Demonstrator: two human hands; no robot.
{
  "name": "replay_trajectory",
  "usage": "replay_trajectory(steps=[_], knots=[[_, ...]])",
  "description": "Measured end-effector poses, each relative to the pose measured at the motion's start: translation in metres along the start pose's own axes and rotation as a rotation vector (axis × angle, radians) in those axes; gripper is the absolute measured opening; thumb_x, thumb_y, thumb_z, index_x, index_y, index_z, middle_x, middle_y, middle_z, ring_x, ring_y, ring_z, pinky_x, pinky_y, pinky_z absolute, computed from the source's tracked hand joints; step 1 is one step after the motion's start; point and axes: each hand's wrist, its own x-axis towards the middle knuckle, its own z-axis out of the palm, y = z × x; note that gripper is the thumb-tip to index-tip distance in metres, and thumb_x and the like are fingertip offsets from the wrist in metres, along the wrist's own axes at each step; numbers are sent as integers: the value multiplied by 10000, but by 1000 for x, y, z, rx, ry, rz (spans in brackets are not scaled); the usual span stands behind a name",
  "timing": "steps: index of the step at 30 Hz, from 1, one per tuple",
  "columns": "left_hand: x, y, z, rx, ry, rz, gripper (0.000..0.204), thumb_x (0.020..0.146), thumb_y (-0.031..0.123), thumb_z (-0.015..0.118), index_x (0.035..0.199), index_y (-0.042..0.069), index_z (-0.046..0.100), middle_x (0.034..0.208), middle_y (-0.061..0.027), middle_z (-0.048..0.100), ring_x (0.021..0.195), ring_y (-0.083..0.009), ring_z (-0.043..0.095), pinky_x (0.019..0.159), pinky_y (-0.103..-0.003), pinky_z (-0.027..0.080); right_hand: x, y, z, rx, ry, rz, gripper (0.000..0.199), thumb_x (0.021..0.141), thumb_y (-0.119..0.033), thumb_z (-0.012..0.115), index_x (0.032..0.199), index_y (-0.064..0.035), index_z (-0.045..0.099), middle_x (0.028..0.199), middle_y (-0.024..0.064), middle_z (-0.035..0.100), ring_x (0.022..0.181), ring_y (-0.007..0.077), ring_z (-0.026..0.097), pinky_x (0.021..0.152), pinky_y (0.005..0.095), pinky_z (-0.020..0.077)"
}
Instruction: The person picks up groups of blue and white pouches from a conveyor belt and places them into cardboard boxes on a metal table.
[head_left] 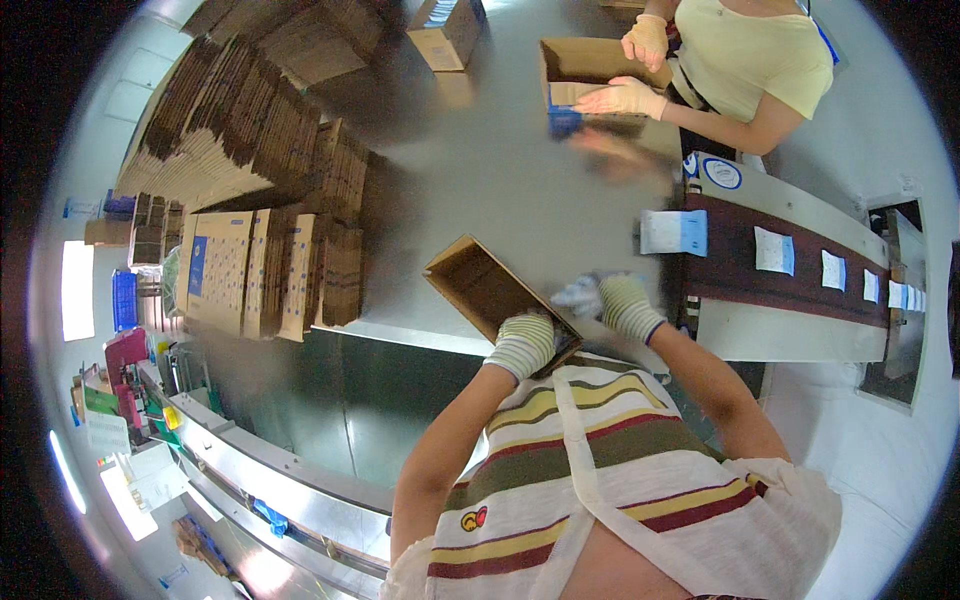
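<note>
An open cardboard box [470,280] stands at the near edge of the metal table, in front of my body. My left hand [523,343], in a striped knit glove, closes on the box's near left wall, its fingertips partly hidden inside. Just right of the box, my right hand [630,308], gloved alike, grips a small white and light-blue packet [577,293] near the box's right rim. The packet is blurred. Another white and blue packet [675,232] lies at the conveyor's end, beyond my right hand.
A dark conveyor belt [725,255] at the right carries several packets. Across the table [460,160], a co-worker's gloved hands [625,98] touch another open box [580,60]. Stacks of flat cardboard [225,275] fill the left side. A box [445,40] stands at the far edge.
</note>
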Motion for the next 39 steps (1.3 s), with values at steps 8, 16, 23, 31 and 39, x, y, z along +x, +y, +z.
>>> replay_trajectory(steps=[8,16,23,31,39], knots=[[0,-26,47,-285,265,75,331,891,229,403,1143,65,543,1109,-161,584,978,-321,568,829,-384,459,-8,-82,-65,1027,327,-708,410,852,-158,564,1236,-55,469,1143,99,585,1038,219,565,899,358,469],[-18,-10,22,-124,108,150,374,840,285,504,1139,67,560,1153,-174,566,1044,-309,549,916,-400,416,13,-153,-55,218,54,-615,481,742,-106,633,1197,-79,477,1268,157,469,1207,330,417,1044,396,330],[-61,-43,-72,-323,587,39,192,801,180,526,921,53,606,768,-154,629,741,-321,616,659,-411,493,17,-141,-33,-213,200,-538,405,859,-261,468,1228,-97,493,1345,142,420,1270,268,368,1098,446,194],[31,-95,-54,1,-1,-228,278,823,182,479,1003,32,629,977,-197,637,916,-333,618,778,-411,495,-19,-112,-57,-113,432,-569,988,472,-460,808,1257,-14,407,1272,190,424,1253,354,318,1086,488,171],[84,-121,2,-7,-217,5,375,837,348,500,1111,123,624,1165,-119,586,1074,-299,558,893,-385,444,-46,-41,-47,229,207,-217,719,733,-464,670,1237,-4,443,1186,228,499,1097,369,486,949,431,383]])
